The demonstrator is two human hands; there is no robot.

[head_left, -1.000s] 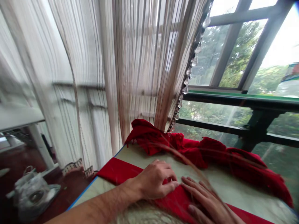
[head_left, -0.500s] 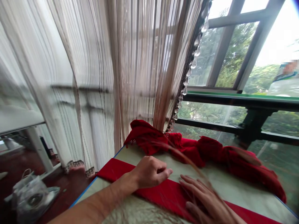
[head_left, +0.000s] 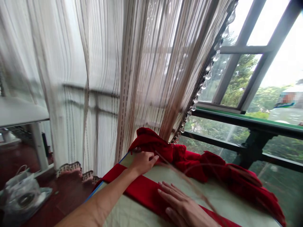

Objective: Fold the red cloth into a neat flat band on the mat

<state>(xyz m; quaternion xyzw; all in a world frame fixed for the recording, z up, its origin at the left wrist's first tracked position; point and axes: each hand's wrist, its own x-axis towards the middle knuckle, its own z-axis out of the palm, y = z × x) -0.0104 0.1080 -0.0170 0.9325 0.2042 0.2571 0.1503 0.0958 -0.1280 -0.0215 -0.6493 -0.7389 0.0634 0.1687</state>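
Observation:
A long folded strip of red cloth (head_left: 142, 188) lies across a pale green board (head_left: 155, 175) with a blue edge. My right hand (head_left: 183, 203) rests flat on the strip, fingers stretched out and slightly apart. Beyond the strip, my left hand (head_left: 143, 162) is closed, fingers curled under, over the board close to the bunched red cloth (head_left: 189, 160) along the far edge. What lies inside its curled fingers, if anything, is hidden.
Sheer striped curtains (head_left: 101, 63) with a beaded border hang behind the board. At right are a dark window rail (head_left: 220, 119) and a person's blurred reflection. A white table (head_left: 21, 112) and a plastic bag (head_left: 21, 192) are at left.
My left hand has moved away from above the strip toward the bunched cloth. My right hand, still flat, has slid left along the strip. The view has tilted slightly up.

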